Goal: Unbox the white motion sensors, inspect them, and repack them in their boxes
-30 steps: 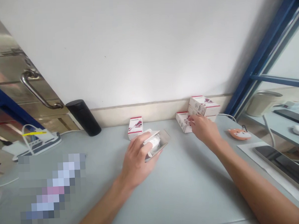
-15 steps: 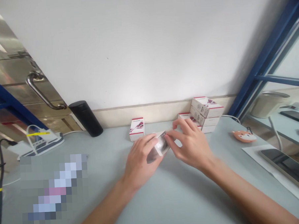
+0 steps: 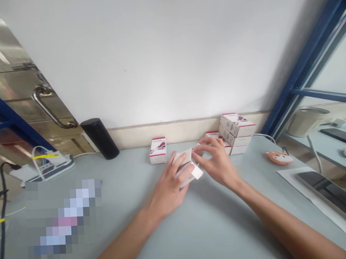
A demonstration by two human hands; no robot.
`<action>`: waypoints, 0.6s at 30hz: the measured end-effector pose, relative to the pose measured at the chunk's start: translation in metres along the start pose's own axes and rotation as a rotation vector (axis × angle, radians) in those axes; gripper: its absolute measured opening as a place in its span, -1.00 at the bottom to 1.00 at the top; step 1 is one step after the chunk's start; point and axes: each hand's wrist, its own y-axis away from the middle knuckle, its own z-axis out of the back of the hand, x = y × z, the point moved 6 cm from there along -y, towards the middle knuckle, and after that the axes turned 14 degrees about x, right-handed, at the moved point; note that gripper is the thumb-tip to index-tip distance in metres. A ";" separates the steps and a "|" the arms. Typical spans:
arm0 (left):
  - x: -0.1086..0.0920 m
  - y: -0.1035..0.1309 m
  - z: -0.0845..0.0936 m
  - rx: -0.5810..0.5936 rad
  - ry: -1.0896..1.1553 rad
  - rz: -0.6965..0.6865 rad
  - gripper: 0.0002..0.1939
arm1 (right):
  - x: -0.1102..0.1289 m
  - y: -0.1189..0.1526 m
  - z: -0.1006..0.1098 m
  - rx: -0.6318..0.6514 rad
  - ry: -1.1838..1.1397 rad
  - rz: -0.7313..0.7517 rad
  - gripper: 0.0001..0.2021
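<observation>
A small white cardboard box is tilted over the middle of the table, its end flaps standing out. My left hand wraps round it from the left, fingers over the top side. At the box's upper right edge, my right hand pinches with thumb and forefinger by a flap. Whatever lies inside the box cannot be made out. Just behind my left hand stands a white box with red edges. Behind my right hand, more such boxes are stacked against the wall.
At the back left stands a black cylinder. A power strip with cables and a blurred-out object lie on the left. To the right are an orange animal-faced item and a dark phone on white paper.
The box has been turned in my hands, and its white flaps now stick out. My left hand has shifted slightly right, with its fingers over the box; the right hand still pinches at its edge.
</observation>
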 end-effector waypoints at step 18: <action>0.021 -0.002 0.011 0.075 0.933 0.268 -0.39 | -0.021 -0.010 0.045 -0.122 -0.370 -0.126 -0.59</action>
